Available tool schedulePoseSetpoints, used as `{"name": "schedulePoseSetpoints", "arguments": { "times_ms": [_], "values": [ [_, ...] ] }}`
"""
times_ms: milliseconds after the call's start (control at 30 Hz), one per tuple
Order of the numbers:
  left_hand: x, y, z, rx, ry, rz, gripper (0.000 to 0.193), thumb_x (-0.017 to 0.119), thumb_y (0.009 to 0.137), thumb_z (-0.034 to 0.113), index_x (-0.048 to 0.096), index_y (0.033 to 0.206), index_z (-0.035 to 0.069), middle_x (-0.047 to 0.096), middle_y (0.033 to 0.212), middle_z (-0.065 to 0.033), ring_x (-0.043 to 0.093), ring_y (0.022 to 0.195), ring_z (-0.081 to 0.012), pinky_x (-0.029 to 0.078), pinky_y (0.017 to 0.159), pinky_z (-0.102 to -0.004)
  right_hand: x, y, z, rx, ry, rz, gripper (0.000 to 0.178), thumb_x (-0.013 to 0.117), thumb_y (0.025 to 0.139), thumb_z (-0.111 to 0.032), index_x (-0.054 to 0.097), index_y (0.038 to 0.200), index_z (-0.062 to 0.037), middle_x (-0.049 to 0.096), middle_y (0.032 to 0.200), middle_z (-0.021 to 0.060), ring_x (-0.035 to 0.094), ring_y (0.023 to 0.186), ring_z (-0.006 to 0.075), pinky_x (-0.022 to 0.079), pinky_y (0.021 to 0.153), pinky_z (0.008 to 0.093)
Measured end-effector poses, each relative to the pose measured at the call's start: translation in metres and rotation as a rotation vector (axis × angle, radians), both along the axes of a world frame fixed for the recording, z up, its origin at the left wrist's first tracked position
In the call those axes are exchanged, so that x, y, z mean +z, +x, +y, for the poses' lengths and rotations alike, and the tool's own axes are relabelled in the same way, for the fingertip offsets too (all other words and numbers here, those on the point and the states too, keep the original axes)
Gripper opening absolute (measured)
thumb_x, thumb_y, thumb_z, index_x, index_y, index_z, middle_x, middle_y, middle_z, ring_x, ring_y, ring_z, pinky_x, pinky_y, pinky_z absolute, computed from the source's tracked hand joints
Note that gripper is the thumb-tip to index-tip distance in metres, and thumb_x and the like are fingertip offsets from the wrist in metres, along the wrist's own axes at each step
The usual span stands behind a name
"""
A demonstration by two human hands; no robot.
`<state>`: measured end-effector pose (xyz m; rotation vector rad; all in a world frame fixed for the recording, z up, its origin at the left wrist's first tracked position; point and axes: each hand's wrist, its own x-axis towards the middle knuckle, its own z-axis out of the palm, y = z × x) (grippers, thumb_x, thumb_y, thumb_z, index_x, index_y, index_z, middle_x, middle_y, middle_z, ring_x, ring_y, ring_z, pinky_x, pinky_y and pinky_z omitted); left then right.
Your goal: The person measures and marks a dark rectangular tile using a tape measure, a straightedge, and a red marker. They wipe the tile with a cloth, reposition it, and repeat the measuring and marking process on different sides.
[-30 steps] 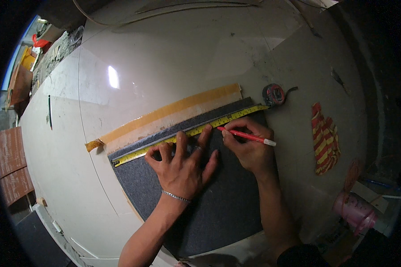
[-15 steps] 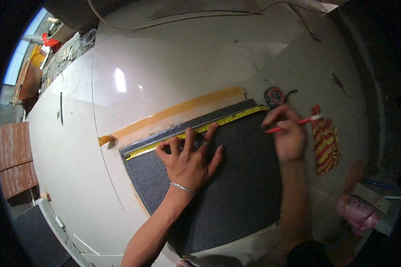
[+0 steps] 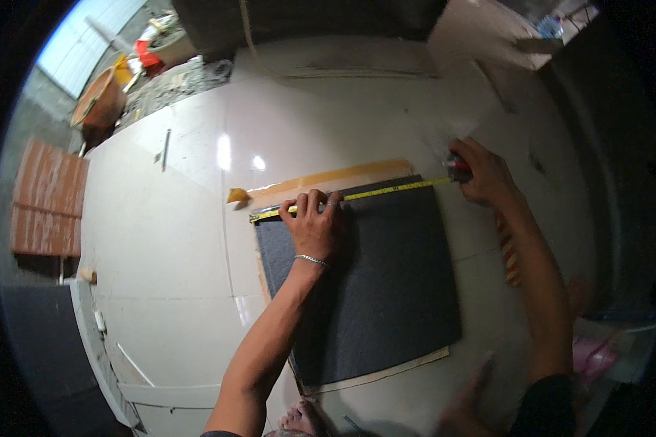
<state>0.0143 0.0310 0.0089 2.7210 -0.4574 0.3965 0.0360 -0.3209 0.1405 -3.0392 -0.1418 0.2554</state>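
A dark grey rectangular slab (image 3: 386, 291) lies on pale glossy floor tiles, with a lighter layer showing along its near edge. Across its far edge runs the yellow tape blade (image 3: 397, 189). My left hand (image 3: 315, 229), wearing a thin bracelet, presses the blade down near its left end, fingers bent over it. Beyond the slab's far right corner, my right hand (image 3: 490, 175) is closed around the tape measure case (image 3: 458, 167), blurred by motion. Behind the blade lies a tan-orange strip (image 3: 335, 175). The red pencil cannot be made out.
A red-and-yellow striped cloth (image 3: 507, 251) is partly behind my right forearm. Pink plastic container (image 3: 594, 358) stands at lower right. Reddish ribbed tiles (image 3: 51, 197) and an orange tub (image 3: 100, 102) are at the left. A bare foot (image 3: 299, 419) is by the slab's near edge.
The right hand held a red pencil and now grips the tape measure case. The left hand's fingers have drawn closer together on the blade. The whole view has shifted.
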Motion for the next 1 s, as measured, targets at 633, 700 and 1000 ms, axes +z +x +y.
{"name": "schedulePoseSetpoints", "arguments": {
  "times_ms": [633,700,1000],
  "values": [
    [0.055,-0.331,0.32,1.3,-0.277,0.134,0.069,0.083,0.074,0.026,0.063,0.138,0.012,0.056,0.128,-0.0127,0.05,0.124,-0.0372,0.04,0.104,-0.0538,-0.049,-0.165,0.426,0.306,0.58,0.223,0.058,0.088,0.075,-0.031,0.062,0.118,-0.002,0.072,0.101,0.0223,0.072,0.097,0.0401,0.056,0.086,0.047],
    [0.04,-0.355,0.344,1.587,-0.381,0.361,0.103,0.089,0.072,0.039,0.039,0.152,-0.004,0.05,0.13,-0.0232,0.048,0.126,-0.0423,0.04,0.107,-0.0574,-0.066,-0.176,0.472,0.293,0.61,0.217,0.057,0.082,0.078,-0.033,0.061,0.119,-0.0004,0.071,0.097,0.0259,0.07,0.095,0.0444,0.055,0.086,0.0515],
    [-0.022,-0.348,0.41,1.861,-0.838,0.384,0.118,0.091,0.068,0.04,0.029,0.148,-0.022,0.045,0.15,-0.0368,0.041,0.145,-0.048,0.032,0.125,-0.0476,-0.055,-0.27,0.515,0.4,0.649,0.126,0.062,0.083,0.084,-0.036,0.059,0.132,-0.0046,0.063,0.111,0.0246,0.067,0.1,0.0433,0.055,0.085,0.0515]
  ]
}}
